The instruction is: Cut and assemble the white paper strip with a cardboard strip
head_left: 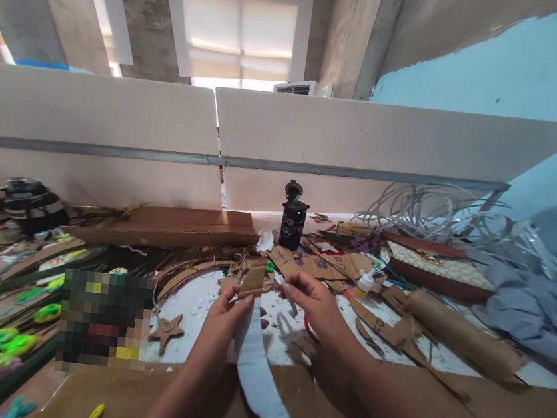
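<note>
My left hand (pixel 226 317) is closed, thumb and fingers pinching a cardboard strip (pixel 254 360). The strip's long white length curves down toward me over the brown cardboard, while its upper end above my thumb is brown and creased. To the right of the strip, my right hand (pixel 315 304) is raised with thumb and fingertips drawn together. Whatever sits between those fingertips is too small to make out. A cardboard star (pixel 166 334) lies on the white tabletop (pixel 187 306) left of my hands. Small dark red bits lie beside the strip.
A black lidded bottle (pixel 293 224) stands at the back, its lid up. On the right are a small glue bottle (pixel 364 284), a cardboard tube (pixel 466 331), a handbag (pixel 437 267) and grey cloth (pixel 533 312). Brown cardboard (pixel 137 394) covers the front; colourful shapes (pixel 12 343) lie left.
</note>
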Tool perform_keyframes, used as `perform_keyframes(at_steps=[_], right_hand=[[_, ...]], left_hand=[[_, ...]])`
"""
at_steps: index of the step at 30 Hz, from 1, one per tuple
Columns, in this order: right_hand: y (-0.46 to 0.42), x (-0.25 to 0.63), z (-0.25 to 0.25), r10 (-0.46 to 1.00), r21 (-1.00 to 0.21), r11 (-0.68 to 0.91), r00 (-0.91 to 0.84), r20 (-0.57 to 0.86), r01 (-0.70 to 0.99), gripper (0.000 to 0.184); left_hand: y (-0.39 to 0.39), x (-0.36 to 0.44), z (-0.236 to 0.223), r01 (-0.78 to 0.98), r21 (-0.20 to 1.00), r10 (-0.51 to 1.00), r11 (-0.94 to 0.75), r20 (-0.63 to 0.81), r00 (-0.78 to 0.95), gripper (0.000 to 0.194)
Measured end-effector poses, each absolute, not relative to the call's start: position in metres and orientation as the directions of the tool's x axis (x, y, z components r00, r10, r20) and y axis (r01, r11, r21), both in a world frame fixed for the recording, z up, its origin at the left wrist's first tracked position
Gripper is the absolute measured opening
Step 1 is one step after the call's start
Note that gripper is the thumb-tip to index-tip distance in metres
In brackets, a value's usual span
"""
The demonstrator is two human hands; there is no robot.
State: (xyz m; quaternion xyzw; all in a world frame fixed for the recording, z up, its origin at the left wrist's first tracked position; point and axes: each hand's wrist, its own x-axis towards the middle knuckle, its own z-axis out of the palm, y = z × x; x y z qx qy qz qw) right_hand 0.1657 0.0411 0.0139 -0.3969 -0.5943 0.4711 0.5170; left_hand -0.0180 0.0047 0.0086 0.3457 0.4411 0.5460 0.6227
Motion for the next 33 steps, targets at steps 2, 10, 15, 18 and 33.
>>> perform_keyframes(at_steps=[2,10,15,18,33], right_hand=[[0.035,0.166,0.021,0.94,-0.95,0.289,-0.221,0.259,0.117,0.024],[0.019,0.162,0.032,0.892,-0.695,0.44,-0.366,0.265,0.569,0.014],[0.02,0.162,0.03,0.881,-0.7,0.452,-0.399,0.254,0.553,0.012],[0.021,0.162,0.027,0.872,-0.706,0.465,-0.412,0.263,0.535,0.012],[0.015,0.16,0.032,0.861,-0.637,0.502,-0.408,0.304,0.585,0.011]], left_hand=[[0.004,-0.019,0.012,-0.314,0.941,0.991,0.127,-0.134,-0.002,0.035],[0.004,-0.017,0.006,-0.069,0.998,0.999,0.0,0.003,0.051,0.027],[0.004,-0.019,0.002,0.066,0.993,0.992,-0.098,0.092,0.084,0.01],[0.002,-0.018,0.005,0.11,0.989,0.991,-0.1,0.089,0.098,0.006],[0.002,-0.015,0.009,0.206,0.967,0.983,-0.151,0.124,0.137,0.011]])
